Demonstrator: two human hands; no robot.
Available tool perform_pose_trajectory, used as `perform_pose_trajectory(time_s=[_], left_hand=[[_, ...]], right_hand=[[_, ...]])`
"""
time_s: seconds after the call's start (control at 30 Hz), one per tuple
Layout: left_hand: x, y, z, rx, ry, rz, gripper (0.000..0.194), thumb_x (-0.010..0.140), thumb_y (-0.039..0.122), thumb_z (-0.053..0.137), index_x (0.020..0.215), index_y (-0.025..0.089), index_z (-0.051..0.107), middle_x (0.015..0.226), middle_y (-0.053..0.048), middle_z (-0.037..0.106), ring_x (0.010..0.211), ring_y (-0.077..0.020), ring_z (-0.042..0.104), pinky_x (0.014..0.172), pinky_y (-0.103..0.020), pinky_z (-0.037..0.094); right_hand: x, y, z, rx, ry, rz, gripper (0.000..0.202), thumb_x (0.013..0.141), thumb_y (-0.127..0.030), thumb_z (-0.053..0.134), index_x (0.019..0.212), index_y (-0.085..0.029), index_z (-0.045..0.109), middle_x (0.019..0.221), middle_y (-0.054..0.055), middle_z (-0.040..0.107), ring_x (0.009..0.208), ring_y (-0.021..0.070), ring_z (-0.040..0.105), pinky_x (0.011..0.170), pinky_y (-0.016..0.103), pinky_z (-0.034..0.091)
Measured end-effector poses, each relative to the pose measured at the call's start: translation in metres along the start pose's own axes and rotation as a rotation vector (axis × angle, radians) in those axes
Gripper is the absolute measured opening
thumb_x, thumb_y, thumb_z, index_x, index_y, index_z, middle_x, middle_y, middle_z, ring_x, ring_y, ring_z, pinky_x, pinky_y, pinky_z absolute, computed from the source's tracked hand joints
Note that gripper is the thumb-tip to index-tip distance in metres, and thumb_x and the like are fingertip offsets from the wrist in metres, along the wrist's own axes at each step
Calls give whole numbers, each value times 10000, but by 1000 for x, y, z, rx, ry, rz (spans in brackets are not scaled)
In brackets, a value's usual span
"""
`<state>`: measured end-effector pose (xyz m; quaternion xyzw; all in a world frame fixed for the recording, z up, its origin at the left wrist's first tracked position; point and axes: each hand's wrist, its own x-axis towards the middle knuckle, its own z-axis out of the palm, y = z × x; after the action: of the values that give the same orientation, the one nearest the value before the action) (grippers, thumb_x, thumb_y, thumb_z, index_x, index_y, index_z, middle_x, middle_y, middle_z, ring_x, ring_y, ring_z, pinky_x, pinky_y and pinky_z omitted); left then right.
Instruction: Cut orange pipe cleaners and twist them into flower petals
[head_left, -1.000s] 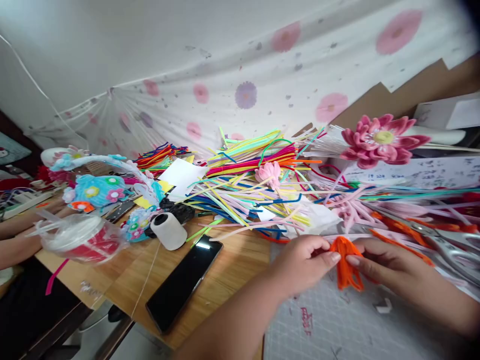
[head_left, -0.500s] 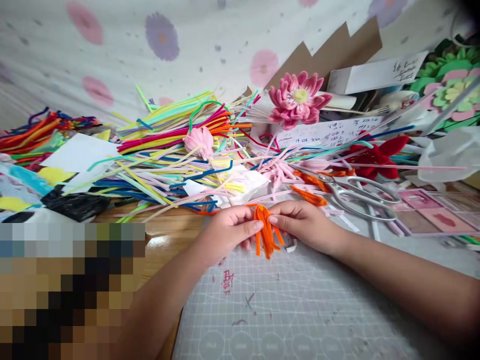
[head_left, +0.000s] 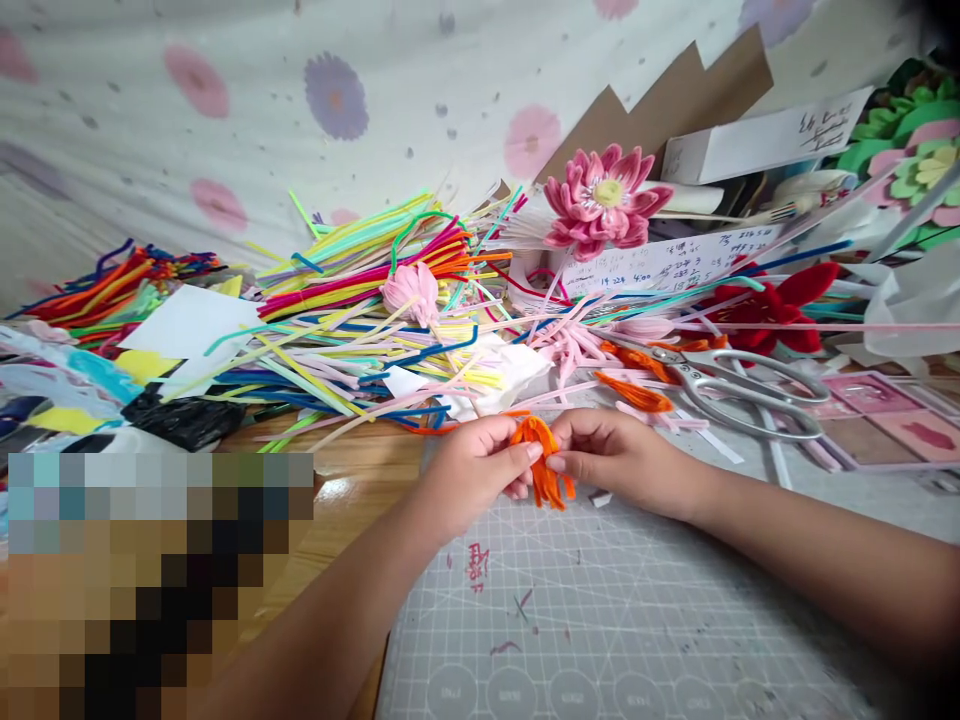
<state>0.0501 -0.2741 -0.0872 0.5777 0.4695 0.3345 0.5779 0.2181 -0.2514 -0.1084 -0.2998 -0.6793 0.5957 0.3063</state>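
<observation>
A bundle of bent orange pipe cleaners (head_left: 551, 482) is held above the far part of the grey cutting mat (head_left: 600, 600), its loops at the top and its loose ends hanging down. My left hand (head_left: 476, 470) pinches it from the left, thumb across the front. From the other side, my right hand (head_left: 615, 455) grips its right edge between thumb and fingers. Just beyond the right hand lie more orange pipe cleaner pieces (head_left: 636, 393) and silver scissors (head_left: 750, 390). The fingers behind the bundle are partly hidden.
Heaps of coloured pipe cleaners (head_left: 322, 350) cover the back left. A pink flower (head_left: 604, 200), a red flower (head_left: 780, 310) and a handwritten paper (head_left: 645, 265) are at the back. To the right lies a makeup palette (head_left: 892, 420). A pixelated patch hides the lower left.
The view has shifted slightly, so most things appear further right. Both hands still hold the orange bundle, whose strands now sit closer together and tilt a little.
</observation>
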Motion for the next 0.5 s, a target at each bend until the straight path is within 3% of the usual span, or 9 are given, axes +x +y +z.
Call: perform_pose_trajectory(time_s=[0.13, 0.33, 0.5], left_hand=[[0, -2, 0, 105, 20, 56, 132, 758, 279, 497, 732, 156, 538, 567, 40, 487, 497, -78, 453, 491, -190, 363], [-1, 2, -10, 344, 247, 229, 258, 803, 292, 406, 610, 161, 516, 625, 21, 469, 624, -114, 443, 593, -223, 350], [-3, 7, -10, 412, 127, 187, 180, 765, 251, 458, 636, 156, 541, 608, 25, 485, 613, -115, 445, 571, -215, 349]], right_hand=[[-1, -3, 0, 90, 25, 16, 133, 763, -254, 545, 700, -145, 502, 600, -39, 510, 514, 63, 451, 472, 184, 348], [3, -1, -4, 199, 126, -20, 130, 744, -235, 591, 690, -135, 527, 566, -40, 534, 499, 49, 460, 468, 164, 348], [3, 2, -3, 267, 152, -3, 144, 711, -251, 635, 692, -136, 550, 569, -37, 558, 495, 49, 483, 476, 165, 371]])
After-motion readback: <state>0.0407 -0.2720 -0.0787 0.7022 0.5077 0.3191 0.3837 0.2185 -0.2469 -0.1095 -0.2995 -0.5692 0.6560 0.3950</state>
